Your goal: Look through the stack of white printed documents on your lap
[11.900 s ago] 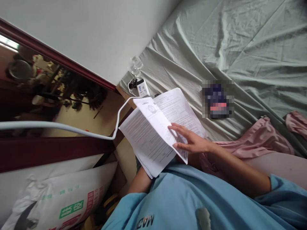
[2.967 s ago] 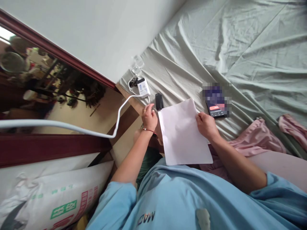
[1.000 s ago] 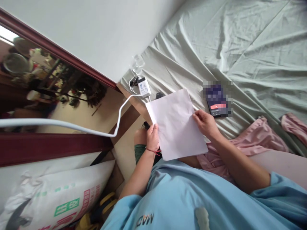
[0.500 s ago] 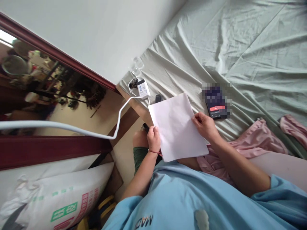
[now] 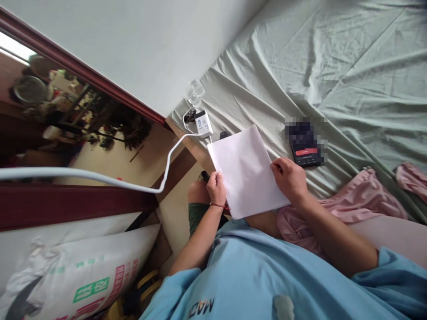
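Observation:
White paper (image 5: 248,171), perhaps several stacked sheets, lies over my lap with its blank face up. My left hand (image 5: 216,189) grips its left edge, thumb on top, and a red cord circles that wrist. At the right edge my right hand (image 5: 289,178) is closed, thumb and fingertips pinched on the paper's side. The underside of the paper and the fingers beneath it are hidden.
A phone (image 5: 305,144), partly pixelated, lies on the pale green sheet (image 5: 360,115). Near the bed's corner are a white adapter (image 5: 203,124) with a cable, clear cups (image 5: 195,92) and a small black object (image 5: 224,134). Pink cloth (image 5: 363,193) lies right; white sacks (image 5: 100,262) stand left.
My right hand has shifted slightly along the paper's right edge, its fingers more curled. The paper has tilted a little. The whole view has moved slightly.

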### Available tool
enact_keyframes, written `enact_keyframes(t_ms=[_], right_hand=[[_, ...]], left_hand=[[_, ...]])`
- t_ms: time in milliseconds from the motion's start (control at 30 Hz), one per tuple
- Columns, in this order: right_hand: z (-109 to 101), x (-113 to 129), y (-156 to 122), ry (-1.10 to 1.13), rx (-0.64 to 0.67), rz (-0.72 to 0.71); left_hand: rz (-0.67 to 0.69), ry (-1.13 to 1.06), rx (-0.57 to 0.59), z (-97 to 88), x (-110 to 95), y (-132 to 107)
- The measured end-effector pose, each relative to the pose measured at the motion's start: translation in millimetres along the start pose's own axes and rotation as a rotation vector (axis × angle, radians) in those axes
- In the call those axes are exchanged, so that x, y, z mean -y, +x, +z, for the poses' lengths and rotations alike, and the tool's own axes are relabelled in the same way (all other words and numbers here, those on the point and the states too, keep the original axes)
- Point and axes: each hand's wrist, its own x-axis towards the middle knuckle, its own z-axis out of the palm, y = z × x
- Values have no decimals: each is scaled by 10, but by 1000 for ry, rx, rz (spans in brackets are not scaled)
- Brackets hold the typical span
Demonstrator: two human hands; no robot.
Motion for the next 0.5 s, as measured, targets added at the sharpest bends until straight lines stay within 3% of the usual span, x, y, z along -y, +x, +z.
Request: enact_keyframes(t_ms=[233, 400, 500], right_hand=[[3, 32, -36, -116, -9, -17], [12, 46, -43, -93, -10, -133], [37, 20, -24, 2, 31, -98]], left_hand=[[-39, -4, 6, -2, 32, -2], [-25, 12, -1, 7, 24, 1], [-16, 22, -3, 5, 28, -2]])
